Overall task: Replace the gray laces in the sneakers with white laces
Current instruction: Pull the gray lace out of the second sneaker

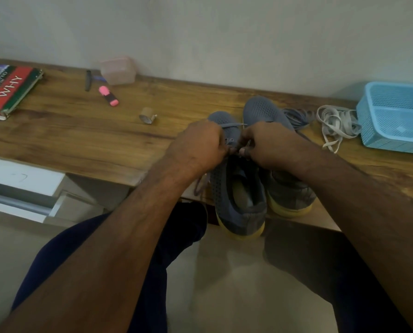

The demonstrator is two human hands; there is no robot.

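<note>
- Wooden desk is running along a pale wall.
- Left hand and right hand are both pinching the gray lace on the near sneaker.

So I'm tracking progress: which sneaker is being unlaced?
The left sneaker: both hands, left hand and right hand, work its gray lace; the right sneaker sits untouched.

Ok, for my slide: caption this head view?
Both hands work the gray lace on the left sneaker.
</note>
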